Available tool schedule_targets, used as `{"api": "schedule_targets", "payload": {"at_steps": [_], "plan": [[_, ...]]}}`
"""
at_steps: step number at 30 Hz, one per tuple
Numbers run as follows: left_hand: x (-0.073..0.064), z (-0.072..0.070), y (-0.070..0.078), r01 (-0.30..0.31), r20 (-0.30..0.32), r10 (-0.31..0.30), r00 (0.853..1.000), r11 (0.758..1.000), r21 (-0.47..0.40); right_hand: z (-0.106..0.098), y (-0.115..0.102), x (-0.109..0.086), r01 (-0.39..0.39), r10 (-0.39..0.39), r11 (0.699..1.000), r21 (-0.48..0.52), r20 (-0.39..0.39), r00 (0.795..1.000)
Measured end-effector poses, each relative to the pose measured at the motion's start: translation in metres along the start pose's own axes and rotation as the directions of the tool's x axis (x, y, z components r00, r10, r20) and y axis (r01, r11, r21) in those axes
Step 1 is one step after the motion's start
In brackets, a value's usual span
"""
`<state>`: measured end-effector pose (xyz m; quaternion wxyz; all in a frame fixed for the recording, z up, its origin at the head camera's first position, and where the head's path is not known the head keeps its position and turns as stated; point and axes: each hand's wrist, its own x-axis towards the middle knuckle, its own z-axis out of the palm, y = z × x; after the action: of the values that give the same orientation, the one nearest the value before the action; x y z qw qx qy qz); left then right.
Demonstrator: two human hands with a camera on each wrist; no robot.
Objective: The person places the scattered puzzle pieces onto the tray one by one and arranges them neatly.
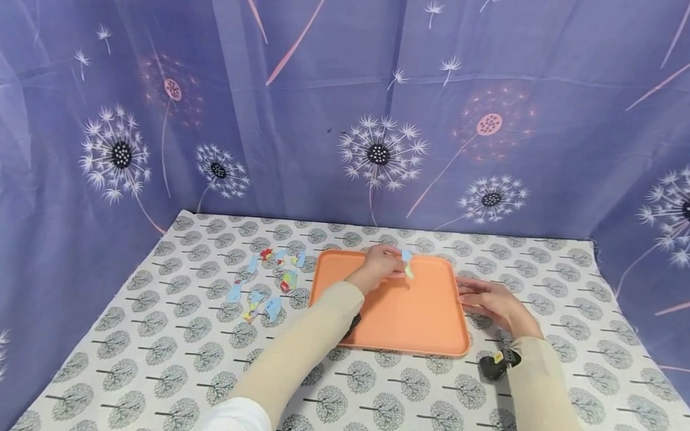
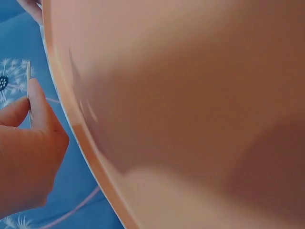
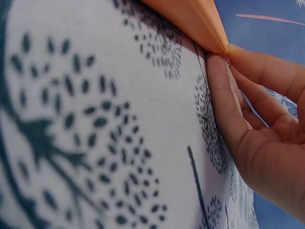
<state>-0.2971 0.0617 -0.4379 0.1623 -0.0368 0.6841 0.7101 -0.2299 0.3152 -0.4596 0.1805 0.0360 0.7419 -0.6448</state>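
A small flat jigsaw puzzle piece (image 1: pixel 407 263), light blue with yellow-green, is pinched between thumb and fingers of my left hand (image 1: pixel 382 265). That hand hangs over the far half of an orange tray (image 1: pixel 406 332). In the left wrist view the puzzle piece appears edge-on as a thin strip between the fingertips (image 2: pixel 35 90). At the tray's right edge is my right hand (image 1: pixel 495 303), its fingertips (image 3: pixel 220 67) gripping the rim in the right wrist view. Several loose puzzle pieces (image 1: pixel 272 308), blue, yellow and red, lie scattered left of the tray.
The table has a white cloth (image 1: pixel 195 390) printed with grey trees. Purple curtains (image 1: pixel 302 141) with dandelions enclose its back and sides. A black wrist camera (image 1: pixel 498 365) sits under the right wrist, close over the cloth.
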Motion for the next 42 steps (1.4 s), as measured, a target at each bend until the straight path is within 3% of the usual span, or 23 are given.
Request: {"api": "schedule_targets", "payload": {"at_steps": [10,16,27,36,42], "plan": [[0.007,0.04,-0.005,0.01,-0.052,-0.013,0.999,0.998,-0.06,0.001,-0.001,-0.001,-0.009,0.009,1.0,-0.006,-0.007,1.0],[0.009,0.057,-0.003,0.051,-0.095,-0.055,0.994,0.998,-0.039,0.0,0.0,-0.001,0.0,0.0,1.0,-0.002,0.013,1.0],[0.018,0.073,-0.006,0.113,-0.136,-0.102,0.985,0.991,0.075,0.0,-0.002,0.0,0.008,-0.008,1.0,0.0,0.013,1.0],[0.021,0.081,-0.014,0.122,-0.147,-0.109,0.983,0.989,0.083,0.0,-0.001,-0.002,-0.004,0.004,1.0,-0.01,-0.009,1.0],[0.02,0.084,-0.013,0.142,-0.194,-0.115,0.974,0.981,0.132,0.002,-0.002,0.0,-0.014,0.014,1.0,0.004,-0.007,1.0]]}}
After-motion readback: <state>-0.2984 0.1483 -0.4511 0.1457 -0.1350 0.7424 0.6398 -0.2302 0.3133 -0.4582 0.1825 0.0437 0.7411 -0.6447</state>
